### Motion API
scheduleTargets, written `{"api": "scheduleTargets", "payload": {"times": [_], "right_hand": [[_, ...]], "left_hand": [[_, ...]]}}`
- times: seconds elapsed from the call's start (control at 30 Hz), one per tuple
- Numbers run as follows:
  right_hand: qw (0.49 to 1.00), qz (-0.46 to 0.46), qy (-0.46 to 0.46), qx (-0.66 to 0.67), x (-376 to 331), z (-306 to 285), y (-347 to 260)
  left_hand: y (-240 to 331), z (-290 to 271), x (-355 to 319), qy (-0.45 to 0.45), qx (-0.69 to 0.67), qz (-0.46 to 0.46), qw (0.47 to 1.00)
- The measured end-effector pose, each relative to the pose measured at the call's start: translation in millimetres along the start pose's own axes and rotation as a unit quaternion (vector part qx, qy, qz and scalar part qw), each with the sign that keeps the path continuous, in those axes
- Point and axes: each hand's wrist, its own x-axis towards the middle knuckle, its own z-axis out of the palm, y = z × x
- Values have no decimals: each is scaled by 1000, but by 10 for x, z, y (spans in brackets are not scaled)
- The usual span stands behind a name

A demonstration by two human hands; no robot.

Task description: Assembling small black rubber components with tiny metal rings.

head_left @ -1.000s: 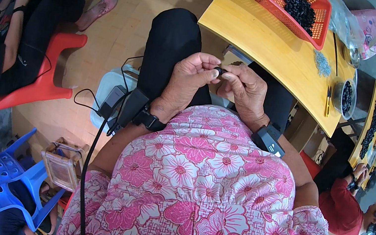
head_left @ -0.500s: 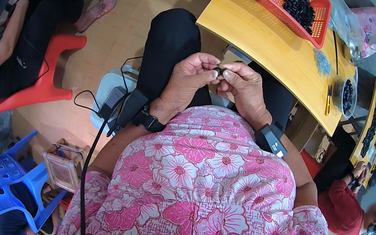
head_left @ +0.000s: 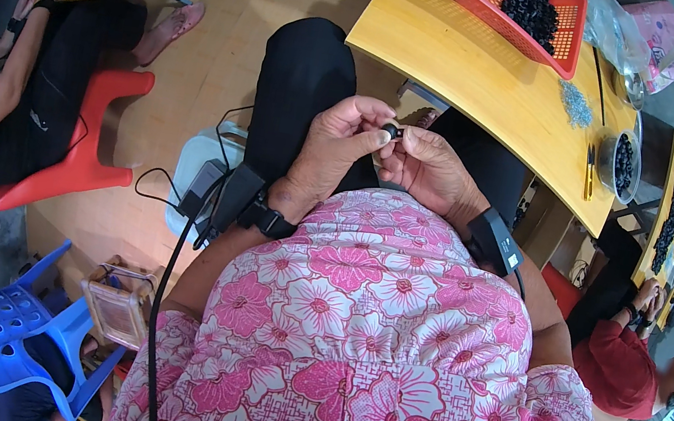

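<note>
Both hands meet above my lap, closed around a small round black ring-like part [head_left: 391, 131]. My left hand [head_left: 339, 137] pinches it between thumb and forefinger. From the other side, my right hand [head_left: 430, 166] has its thumb and fingers pressed together right at the part's edge; whether it also grips something tiny there is hidden. On the table ahead to the right, a red plastic basket [head_left: 571, 37] holds a heap of similar black rings [head_left: 525, 14]. A clear round tub [head_left: 616, 174] with more black parts stands near the table's right end.
The yellow table [head_left: 448, 41] bears a pile of small silvery bits [head_left: 576, 105] and a yellow-handled tool [head_left: 590, 172]. A black cable [head_left: 162, 297] runs along my left side. Co-workers sit left, by a red chair [head_left: 81, 152], and right, in a red shirt [head_left: 617, 368].
The right hand has turned slightly, its thumb now lower and its fingers drawn closer together beside the black part. My left hand keeps its pinch. The view has shifted a little.
</note>
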Motion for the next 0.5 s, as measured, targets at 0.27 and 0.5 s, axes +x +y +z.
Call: {"api": "scheduleTargets", "payload": {"times": [0.27, 0.5], "right_hand": [[1000, 8, 27, 8, -10, 58, -40], [998, 18, 39, -37, -9, 63, -108]], "left_hand": [[2, 11, -4, 0, 83, 27, 996], [22, 13, -3, -10, 108, 49, 993]]}}
